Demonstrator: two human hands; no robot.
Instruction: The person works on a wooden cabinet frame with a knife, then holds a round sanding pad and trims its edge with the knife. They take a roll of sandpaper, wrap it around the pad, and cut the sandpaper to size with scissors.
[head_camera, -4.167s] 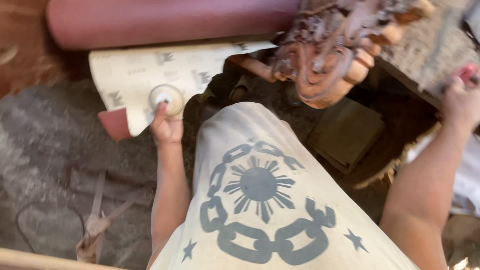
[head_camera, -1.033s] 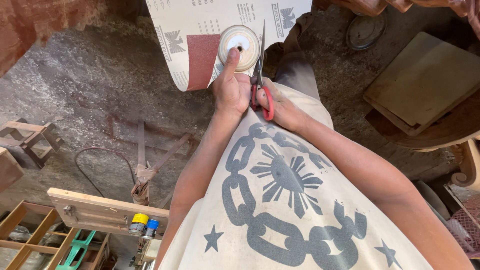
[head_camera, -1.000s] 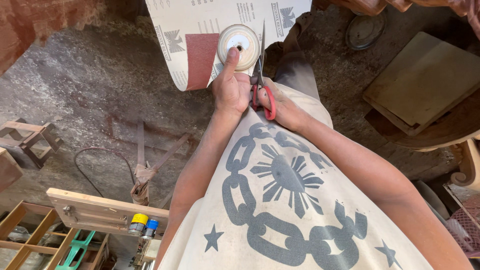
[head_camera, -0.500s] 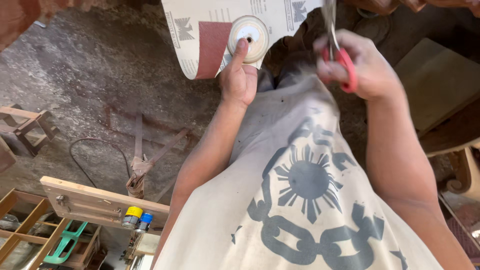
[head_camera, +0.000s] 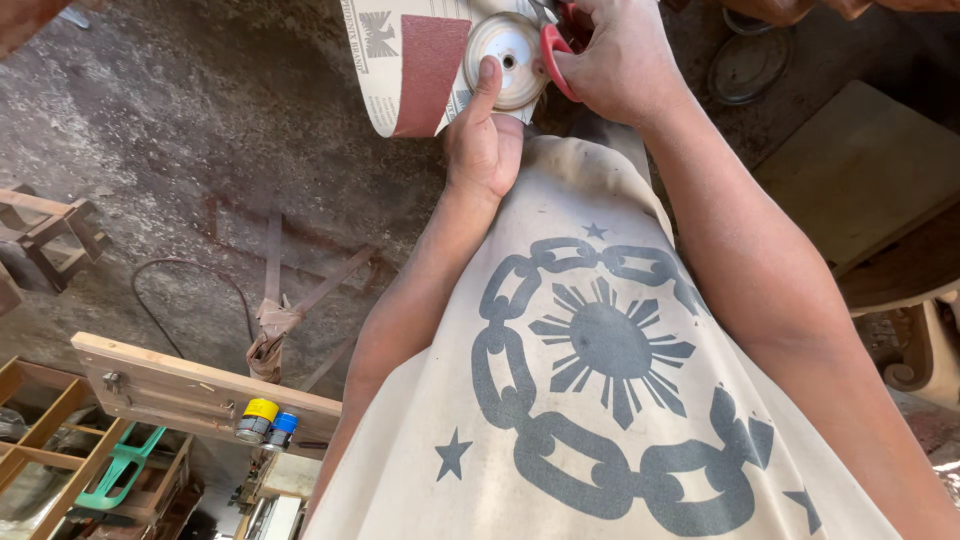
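Left hand (head_camera: 483, 145) is pinning the disc (head_camera: 508, 46) on the sandpaper (head_camera: 405, 55) at 12 o'clock; right hand (head_camera: 615, 55), gripping red scissors (head_camera: 552, 50), is touching the disc's 3 o'clock edge

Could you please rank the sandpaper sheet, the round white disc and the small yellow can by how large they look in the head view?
1. sandpaper sheet, partly cut off by the frame
2. round white disc
3. yellow can, smallest, though it lies farther away
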